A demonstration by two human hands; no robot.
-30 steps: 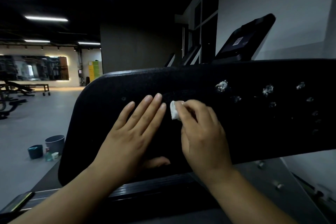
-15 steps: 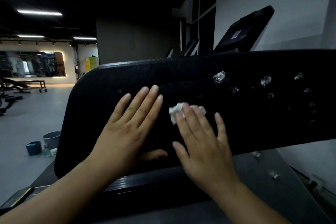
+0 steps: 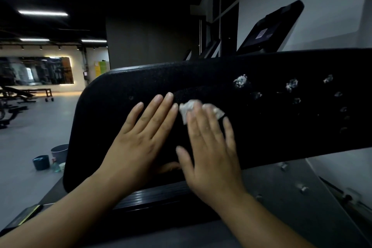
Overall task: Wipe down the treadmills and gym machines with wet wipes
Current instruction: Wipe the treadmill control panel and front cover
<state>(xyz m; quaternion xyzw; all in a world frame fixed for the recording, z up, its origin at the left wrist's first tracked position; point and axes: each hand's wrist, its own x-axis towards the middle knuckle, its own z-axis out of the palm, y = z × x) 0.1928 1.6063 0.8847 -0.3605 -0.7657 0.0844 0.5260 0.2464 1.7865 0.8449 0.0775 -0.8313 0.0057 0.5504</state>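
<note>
Pressing wipe (image 3: 184,109) on panel (image 3: 281,127) under my flat right hand (image 3: 211,147); left hand (image 3: 145,139) flat beside it, empty. White spots (image 3: 240,81) to the right unwiped; I judge most work remains.

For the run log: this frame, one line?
wiping | right hand flat, pressing wet wipe on panel | left hand flat on panel | white spots unwiped

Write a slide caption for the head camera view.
Right hand presses a white wipe flat against a black machine panel while the left hand rests beside it.
</note>
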